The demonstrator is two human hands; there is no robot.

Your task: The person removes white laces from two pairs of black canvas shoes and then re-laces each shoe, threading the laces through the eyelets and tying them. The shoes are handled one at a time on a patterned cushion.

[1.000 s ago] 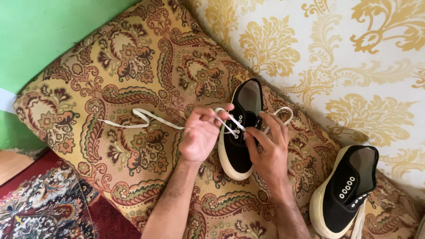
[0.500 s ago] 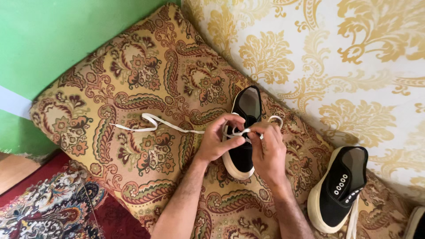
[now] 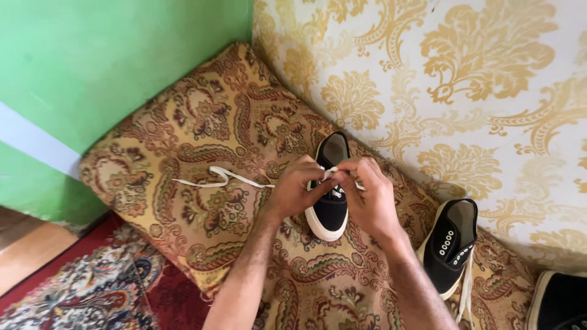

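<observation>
A black canvas shoe (image 3: 331,208) with a cream sole lies on a patterned gold and brown cushion (image 3: 202,122). My left hand (image 3: 296,189) and my right hand (image 3: 370,195) meet over its eyelets. Both pinch the white lace (image 3: 223,179) close to the shoe's tongue. The lace's long free end trails to the left across the cushion. My fingers hide most of the shoe's eyelets.
A second black shoe (image 3: 451,244) with an unthreaded lace lies at the right on the cushion. Part of another dark shoe (image 3: 559,302) shows at the bottom right corner. A green wall (image 3: 92,61) and gold-patterned wallpaper (image 3: 458,79) border the cushion. A red patterned rug (image 3: 79,293) covers the floor.
My hands have closed together over the shoe's eyelets, and the loop of lace at the right has been drawn in. The camera view has pulled back and shifted.
</observation>
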